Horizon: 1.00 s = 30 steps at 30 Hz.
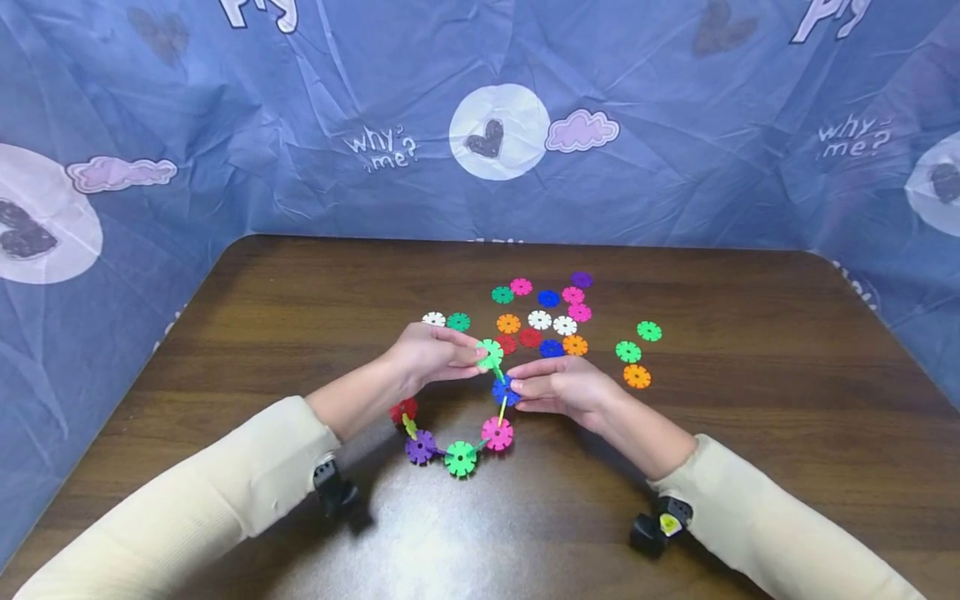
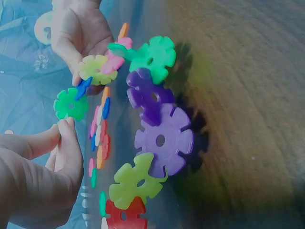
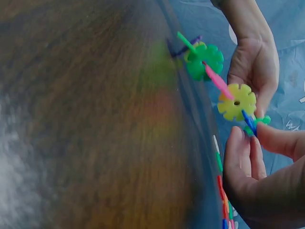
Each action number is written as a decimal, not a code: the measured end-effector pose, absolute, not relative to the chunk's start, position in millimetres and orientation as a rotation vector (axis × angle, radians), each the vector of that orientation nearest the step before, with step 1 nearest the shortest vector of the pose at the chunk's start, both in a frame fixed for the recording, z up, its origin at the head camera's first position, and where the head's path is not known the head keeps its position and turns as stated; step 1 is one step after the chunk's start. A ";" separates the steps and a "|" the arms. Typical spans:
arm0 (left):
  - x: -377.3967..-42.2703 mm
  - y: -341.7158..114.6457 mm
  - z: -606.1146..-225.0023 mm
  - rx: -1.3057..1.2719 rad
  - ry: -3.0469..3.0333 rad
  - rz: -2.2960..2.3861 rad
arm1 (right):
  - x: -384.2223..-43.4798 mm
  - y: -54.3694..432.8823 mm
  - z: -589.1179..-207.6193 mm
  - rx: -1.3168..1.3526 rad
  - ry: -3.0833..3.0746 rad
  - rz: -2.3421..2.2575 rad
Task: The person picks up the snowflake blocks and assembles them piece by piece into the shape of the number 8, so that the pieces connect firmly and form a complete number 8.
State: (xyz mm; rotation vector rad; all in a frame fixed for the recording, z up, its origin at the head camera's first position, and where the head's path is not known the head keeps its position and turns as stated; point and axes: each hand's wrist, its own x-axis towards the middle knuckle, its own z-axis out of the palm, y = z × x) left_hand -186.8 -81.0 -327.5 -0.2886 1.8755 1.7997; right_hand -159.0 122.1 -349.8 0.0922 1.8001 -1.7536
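Note:
Notched plastic flower discs are slotted edge to edge into a curved chain between my hands. My left hand point(image 1: 435, 354) pinches the light green disc point(image 1: 490, 355) at its upper end between thumb and fingertips. My right hand point(image 1: 570, 390) pinches the blue disc point(image 1: 504, 391) just below it. A yellow disc point(image 3: 237, 102) joins the blue one to a pink disc point(image 1: 497, 433). The chain curves on through a green disc point(image 1: 461, 459), a purple disc point(image 2: 164, 138) and another yellow disc point(image 2: 137, 181) to a red disc point(image 2: 126, 214), partly behind my left forearm in the head view.
Loose discs lie flat on the brown table point(image 1: 750, 500) beyond my hands, including a white disc point(image 1: 539, 320), a dark purple disc point(image 1: 581, 280) and a teal disc point(image 1: 458, 322). Farther right are an orange disc point(image 1: 637, 377) and two green ones. A blue printed cloth point(image 1: 337, 83) hangs behind.

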 end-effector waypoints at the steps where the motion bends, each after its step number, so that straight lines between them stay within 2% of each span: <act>1: -185.7 -81.6 -327.6 -0.286 1.888 1.792 | -159.7 122.3 -348.8 0.083 1.812 -1.736; 11: -176.8 -76.2 -321.1 -0.200 1.994 1.731 | -173.0 113.0 -331.9 0.062 1.824 -1.782; 22: -172.3 -75.2 -324.6 -0.126 2.028 1.694 | -172.1 112.4 -337.6 0.084 1.773 -1.791; 26: -185.5 -84.9 -319.1 -0.085 2.119 1.669 | -170.0 113.6 -340.3 0.067 1.765 -1.785; 30: -212.6 -103.0 -311.2 0.029 2.437 1.527 | -170.2 114.2 -339.3 0.058 1.786 -1.767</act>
